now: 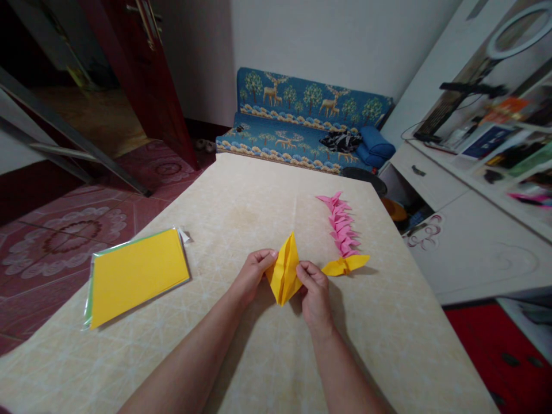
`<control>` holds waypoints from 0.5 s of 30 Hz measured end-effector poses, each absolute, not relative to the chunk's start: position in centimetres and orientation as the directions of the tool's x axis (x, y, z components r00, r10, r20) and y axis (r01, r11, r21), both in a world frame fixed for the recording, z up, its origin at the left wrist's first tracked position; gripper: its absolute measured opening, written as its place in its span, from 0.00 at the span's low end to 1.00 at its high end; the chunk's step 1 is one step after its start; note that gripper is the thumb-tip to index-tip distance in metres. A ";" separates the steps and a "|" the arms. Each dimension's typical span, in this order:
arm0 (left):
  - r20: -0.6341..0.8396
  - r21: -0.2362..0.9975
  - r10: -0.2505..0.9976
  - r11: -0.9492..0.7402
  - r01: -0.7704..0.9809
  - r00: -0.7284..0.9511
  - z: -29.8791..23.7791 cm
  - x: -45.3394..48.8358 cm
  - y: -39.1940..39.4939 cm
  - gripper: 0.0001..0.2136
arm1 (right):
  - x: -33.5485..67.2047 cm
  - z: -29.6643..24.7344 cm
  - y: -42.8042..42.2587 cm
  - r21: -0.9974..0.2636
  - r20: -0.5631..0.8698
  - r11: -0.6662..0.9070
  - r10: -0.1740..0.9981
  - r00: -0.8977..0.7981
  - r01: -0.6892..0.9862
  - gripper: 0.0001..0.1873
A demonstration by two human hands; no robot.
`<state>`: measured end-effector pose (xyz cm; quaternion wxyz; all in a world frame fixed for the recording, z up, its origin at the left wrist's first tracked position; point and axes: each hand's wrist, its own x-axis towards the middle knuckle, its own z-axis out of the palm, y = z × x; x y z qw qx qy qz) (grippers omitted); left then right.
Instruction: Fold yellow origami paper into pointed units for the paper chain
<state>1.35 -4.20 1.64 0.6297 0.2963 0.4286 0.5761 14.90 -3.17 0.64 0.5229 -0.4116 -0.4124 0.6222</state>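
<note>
A folded yellow sheet of origami paper [284, 270], diamond-shaped with a crease down its middle, is held up between both hands above the table. My left hand [257, 271] pinches its left edge, thumb on the near face. On the right edge, my right hand [314, 288] grips the paper with the thumb in front and the fingers curled behind. Just beyond my right hand lies a finished-looking yellow folded paper piece [346, 265] with two pointed wings. It touches the end of a row of several pink folded paper pieces [342, 224].
At the left of the table [254, 190] lies a stack of yellow paper [140, 270] with a green sheet and clear wrapper beneath it. A blue patterned sofa [297, 123] stands behind the table's far edge. White drawers [431, 178] stand to the right.
</note>
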 end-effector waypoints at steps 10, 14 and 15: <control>-0.155 0.902 0.984 0.107 -0.419 -0.084 2.1 1.3 -4.3 0.10 | 15.4 0.6 -3.3 -0.996 0.037 0.037 0.999 -0.009 -0.084 0.10; -0.100 0.947 0.977 0.036 -0.319 -0.186 2.1 1.3 -4.3 0.07 | 15.4 0.8 -3.4 -0.997 0.064 0.064 0.998 -0.017 -0.040 0.10; -0.085 0.954 0.976 0.022 -0.299 -0.199 2.1 1.3 -4.3 0.07 | 15.4 0.9 -3.4 -0.997 0.066 0.065 0.998 -0.021 -0.033 0.09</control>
